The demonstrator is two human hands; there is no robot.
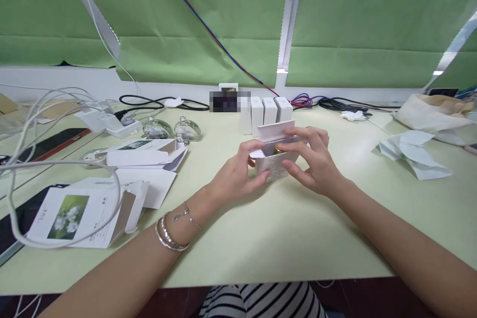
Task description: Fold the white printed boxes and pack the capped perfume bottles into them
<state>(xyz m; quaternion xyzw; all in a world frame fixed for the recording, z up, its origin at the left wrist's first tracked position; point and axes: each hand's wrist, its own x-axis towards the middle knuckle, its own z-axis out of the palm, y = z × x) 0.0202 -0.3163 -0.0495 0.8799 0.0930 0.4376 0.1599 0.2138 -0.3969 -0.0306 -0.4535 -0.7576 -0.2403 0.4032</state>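
A small white cardboard box (274, 168) stands on the table between my hands, its top open and the lid flap (276, 130) raised. My left hand (238, 171) grips the box's left end, thumb on the front, fingers behind by a side flap. Inside the opening a round gold piece (278, 148) shows; the rest of the contents is hidden. My right hand (315, 161) is closed about the box's right part. Its index fingertip touches the gold piece, another finger reaches the raised flap, and the thumb lies along the front face.
Behind the box several closed white boxes (270, 109) stand in a row. Two clear glass bottles (188, 130) sit to the left, near opened flattened cartons (85, 213) and a looping white cable (119, 189). Crumpled paper (415, 154) and a cloth bag (436, 114) lie right.
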